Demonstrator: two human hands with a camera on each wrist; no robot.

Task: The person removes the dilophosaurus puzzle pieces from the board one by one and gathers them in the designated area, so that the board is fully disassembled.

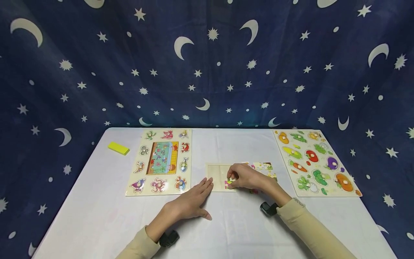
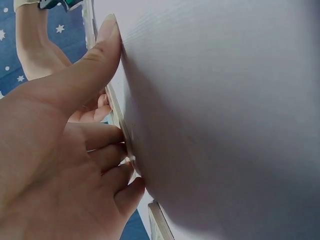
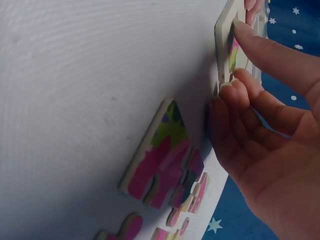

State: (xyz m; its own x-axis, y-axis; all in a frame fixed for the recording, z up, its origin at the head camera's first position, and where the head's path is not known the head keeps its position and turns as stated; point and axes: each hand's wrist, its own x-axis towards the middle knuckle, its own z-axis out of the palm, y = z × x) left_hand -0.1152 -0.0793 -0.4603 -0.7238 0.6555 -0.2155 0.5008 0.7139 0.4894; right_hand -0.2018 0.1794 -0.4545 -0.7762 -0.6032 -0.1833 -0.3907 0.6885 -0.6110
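A shallow wooden puzzle tray [image 1: 216,177] lies on the table between both hands. My left hand [image 1: 189,202] lies flat with its fingers extended, fingertips at the tray's left edge and thumb spread apart. Inside the tray, my right hand [image 1: 244,176] pinches a pink and green jigsaw piece [image 1: 227,184] between thumb and fingers. In the right wrist view that piece [image 3: 233,54] sits within the tray's rim, partly covered by the fingers. Loose jigsaw pieces [image 1: 268,167] lie right of the tray, partly behind the right hand. One pink and green piece [image 3: 162,162] shows closest there.
A sea-animal peg board [image 1: 138,185] stands left of the tray, with a yellow block [image 1: 118,148] beyond it. A vegetable peg board [image 1: 310,167] lies at the right. The white-covered table [image 1: 239,230] meets a starry blue curtain [image 1: 207,82] behind.
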